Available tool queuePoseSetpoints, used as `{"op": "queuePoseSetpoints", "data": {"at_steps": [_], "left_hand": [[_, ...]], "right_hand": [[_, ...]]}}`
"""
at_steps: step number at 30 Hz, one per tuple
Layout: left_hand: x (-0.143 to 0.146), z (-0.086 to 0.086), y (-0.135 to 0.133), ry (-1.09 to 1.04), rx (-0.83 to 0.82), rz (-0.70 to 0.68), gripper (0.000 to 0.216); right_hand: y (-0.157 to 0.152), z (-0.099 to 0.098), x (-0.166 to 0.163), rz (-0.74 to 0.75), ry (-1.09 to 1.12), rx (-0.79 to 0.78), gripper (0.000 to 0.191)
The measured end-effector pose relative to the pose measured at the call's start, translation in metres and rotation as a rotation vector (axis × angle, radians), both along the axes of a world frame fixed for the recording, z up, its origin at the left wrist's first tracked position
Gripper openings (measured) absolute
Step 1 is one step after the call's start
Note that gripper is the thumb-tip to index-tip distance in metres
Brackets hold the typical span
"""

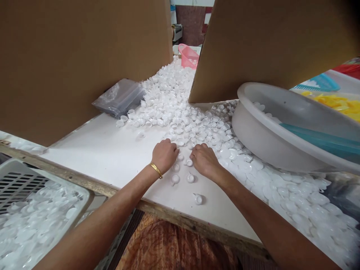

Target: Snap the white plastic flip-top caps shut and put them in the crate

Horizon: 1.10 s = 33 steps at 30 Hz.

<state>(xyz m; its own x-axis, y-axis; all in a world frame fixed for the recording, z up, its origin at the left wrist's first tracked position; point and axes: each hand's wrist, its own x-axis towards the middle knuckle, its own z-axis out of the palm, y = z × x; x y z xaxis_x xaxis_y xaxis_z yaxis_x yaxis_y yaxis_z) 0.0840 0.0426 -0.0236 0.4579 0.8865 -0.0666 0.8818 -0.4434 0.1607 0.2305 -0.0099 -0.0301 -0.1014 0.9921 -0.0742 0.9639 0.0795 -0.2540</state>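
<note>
My left hand (pixel 165 154), with a gold bracelet (pixel 156 170) at its wrist, rests on the white table with its fingers curled in. My right hand (pixel 204 159) is curled the same way, a short gap from the left. Whatever either hand pinches is hidden under the fingers. Beside my right fingertips lies a small white toy cup (pixel 189 162). Between and below the hands are several more small white pieces with handles, among them one cup (pixel 175 179) and another, nearest my body (pixel 198 199). The front edge of a large heap of white pieces (pixel 180 112) reaches my fingers.
Cardboard sheets stand at left (pixel 84 56) and right (pixel 270 45). A large grey-white basin (pixel 258 138) sits at right beside flat white discs (pixel 298 195). A plastic-wrapped pack (pixel 120 97) lies at left, a pink scoop (pixel 188 58) behind. A filled crate (pixel 84 202) stands lower left.
</note>
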Motion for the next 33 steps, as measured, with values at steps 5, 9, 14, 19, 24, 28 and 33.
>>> {"op": "queuePoseSetpoints", "data": {"at_steps": [5,9,14,19,24,28,33], "left_hand": [[-0.009,0.0,-0.002,-0.088,0.034,0.04,0.026],[-0.03,0.004,0.007,-0.255,-0.009,0.132,0.017],[-0.036,-0.002,0.015,-0.335,-0.045,0.055,0.029],[-0.019,-0.008,0.015,-0.257,-0.011,-0.027,0.021],[-0.032,-0.01,0.02,-0.281,-0.118,0.095,0.015],[-0.041,-0.007,0.02,-0.32,-0.11,0.144,0.015],[-0.019,-0.001,0.011,-0.377,-0.066,-0.023,0.021]], "right_hand": [[-0.005,0.006,0.007,-0.039,0.042,0.056,0.017],[-0.02,0.013,0.024,-0.061,0.08,0.109,0.017],[-0.036,0.006,0.023,0.039,-0.08,0.165,0.023],[-0.036,0.0,0.015,0.003,-0.069,0.155,0.017],[-0.039,0.005,0.018,-0.102,0.127,0.051,0.029],[-0.038,0.003,0.016,-0.036,0.183,0.0,0.021],[-0.036,-0.003,0.014,0.0,0.04,0.099,0.027]]}}
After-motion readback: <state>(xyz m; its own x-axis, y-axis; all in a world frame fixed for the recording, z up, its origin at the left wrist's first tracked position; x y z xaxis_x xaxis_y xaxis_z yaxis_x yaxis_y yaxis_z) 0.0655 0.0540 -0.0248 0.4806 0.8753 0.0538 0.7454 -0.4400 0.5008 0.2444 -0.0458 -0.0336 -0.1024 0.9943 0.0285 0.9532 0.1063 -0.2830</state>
